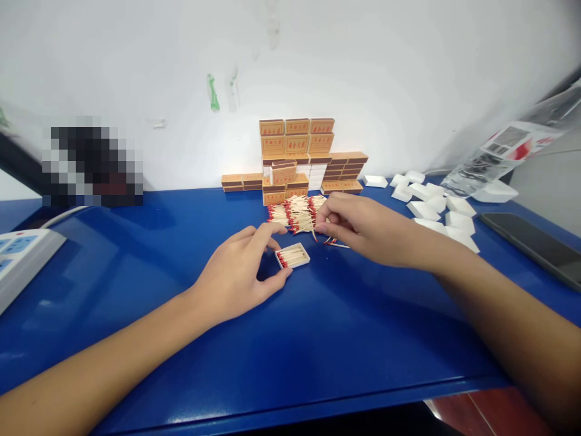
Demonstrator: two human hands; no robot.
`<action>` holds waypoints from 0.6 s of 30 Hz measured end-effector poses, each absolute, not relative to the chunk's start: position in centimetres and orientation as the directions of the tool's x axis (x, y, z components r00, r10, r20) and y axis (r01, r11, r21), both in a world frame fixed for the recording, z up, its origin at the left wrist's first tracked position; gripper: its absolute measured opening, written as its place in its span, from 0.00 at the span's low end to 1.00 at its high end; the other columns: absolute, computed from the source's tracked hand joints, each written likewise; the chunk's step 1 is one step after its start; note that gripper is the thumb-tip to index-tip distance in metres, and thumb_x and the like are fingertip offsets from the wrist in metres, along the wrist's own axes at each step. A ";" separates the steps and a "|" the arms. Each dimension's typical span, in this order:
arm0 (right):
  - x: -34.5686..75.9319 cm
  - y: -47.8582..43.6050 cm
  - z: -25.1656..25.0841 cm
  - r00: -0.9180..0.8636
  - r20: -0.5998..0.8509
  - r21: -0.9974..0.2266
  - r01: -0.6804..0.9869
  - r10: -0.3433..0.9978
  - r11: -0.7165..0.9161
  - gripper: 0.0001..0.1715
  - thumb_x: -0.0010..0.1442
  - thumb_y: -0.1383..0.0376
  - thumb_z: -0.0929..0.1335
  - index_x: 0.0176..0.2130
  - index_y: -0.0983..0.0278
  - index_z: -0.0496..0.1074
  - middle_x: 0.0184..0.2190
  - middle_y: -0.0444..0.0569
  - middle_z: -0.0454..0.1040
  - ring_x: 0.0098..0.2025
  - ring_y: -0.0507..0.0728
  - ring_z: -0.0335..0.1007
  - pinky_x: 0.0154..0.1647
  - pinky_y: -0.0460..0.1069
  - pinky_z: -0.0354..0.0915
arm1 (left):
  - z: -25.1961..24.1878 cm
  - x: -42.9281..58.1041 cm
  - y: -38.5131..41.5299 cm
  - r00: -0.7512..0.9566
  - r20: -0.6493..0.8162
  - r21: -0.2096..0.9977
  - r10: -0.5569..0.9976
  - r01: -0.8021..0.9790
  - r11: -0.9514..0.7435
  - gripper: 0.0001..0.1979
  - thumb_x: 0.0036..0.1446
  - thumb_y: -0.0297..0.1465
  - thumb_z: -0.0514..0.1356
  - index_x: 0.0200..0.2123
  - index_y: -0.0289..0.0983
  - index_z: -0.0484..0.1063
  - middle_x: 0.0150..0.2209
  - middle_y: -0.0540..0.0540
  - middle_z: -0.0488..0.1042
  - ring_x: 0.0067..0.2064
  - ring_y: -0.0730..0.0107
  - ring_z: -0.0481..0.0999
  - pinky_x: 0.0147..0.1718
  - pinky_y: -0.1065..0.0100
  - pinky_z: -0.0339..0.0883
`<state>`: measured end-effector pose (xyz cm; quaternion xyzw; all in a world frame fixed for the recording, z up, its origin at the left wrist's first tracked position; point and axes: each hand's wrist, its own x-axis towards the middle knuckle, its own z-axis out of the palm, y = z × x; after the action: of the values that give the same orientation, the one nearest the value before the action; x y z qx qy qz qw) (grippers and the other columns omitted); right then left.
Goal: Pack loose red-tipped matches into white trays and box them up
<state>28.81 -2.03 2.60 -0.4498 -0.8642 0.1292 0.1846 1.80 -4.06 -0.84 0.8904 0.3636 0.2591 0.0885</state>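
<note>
A small white tray (pixel 301 263) holding red-tipped matches lies on the blue table. My left hand (pixel 245 266) grips it, thumb at its near edge and fingers at its far left side. Behind the tray is a pile of loose matches (pixel 299 213), their red heads mostly at the left of each bunch. My right hand (pixel 347 224) is at the right end of this pile, thumb and fingertips pinched together on a match (pixel 314 235). A few more matches lie on the table just under this hand.
Matchboxes (pixel 297 145) stand stacked against the wall behind the pile. White empty trays (pixel 424 210) are scattered at the right, near a plastic bag (pixel 503 148) and a phone (pixel 535 242). A power strip (pixel 31 260) sits at the left on the blue table (pixel 272 369).
</note>
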 end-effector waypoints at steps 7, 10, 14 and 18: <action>27.9 -2.8 2.2 -0.638 0.078 -0.455 0.661 0.766 0.597 0.12 0.73 0.59 0.65 0.38 0.61 0.70 0.38 0.48 0.75 0.36 0.56 0.66 0.37 0.51 0.57 | -0.8 1.9 -4.1 0.599 0.381 0.368 0.704 0.601 -0.710 0.26 0.62 0.34 0.67 0.59 0.42 0.61 0.46 0.49 0.82 0.49 0.58 0.79 0.50 0.56 0.73; 27.6 -3.0 1.8 -0.651 0.051 -0.445 0.664 0.758 0.600 0.11 0.73 0.59 0.65 0.39 0.61 0.70 0.40 0.49 0.76 0.37 0.56 0.67 0.37 0.51 0.58 | -0.9 1.9 -4.0 0.602 0.376 0.374 0.704 0.597 -0.710 0.27 0.62 0.33 0.67 0.60 0.42 0.61 0.46 0.49 0.81 0.51 0.58 0.79 0.51 0.56 0.72; 27.4 -3.4 1.8 -0.657 0.038 -0.426 0.671 0.753 0.607 0.10 0.73 0.61 0.64 0.40 0.61 0.71 0.41 0.50 0.76 0.38 0.56 0.69 0.38 0.51 0.60 | -0.9 1.9 -4.0 0.613 0.375 0.386 0.696 0.579 -0.718 0.27 0.62 0.33 0.67 0.60 0.43 0.61 0.47 0.49 0.81 0.51 0.59 0.79 0.52 0.56 0.72; 27.3 -3.5 1.9 -0.658 0.062 -0.409 0.669 0.750 0.621 0.07 0.72 0.64 0.65 0.41 0.62 0.72 0.41 0.50 0.76 0.38 0.56 0.69 0.38 0.50 0.60 | -0.9 1.8 -4.1 0.620 0.383 0.381 0.685 0.570 -0.728 0.27 0.62 0.33 0.67 0.60 0.43 0.61 0.47 0.50 0.82 0.51 0.60 0.79 0.54 0.56 0.72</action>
<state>27.34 -3.48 1.93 -0.3974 -0.8929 0.1780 0.1140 1.83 -4.06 -0.92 0.8929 0.3513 0.2585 0.1117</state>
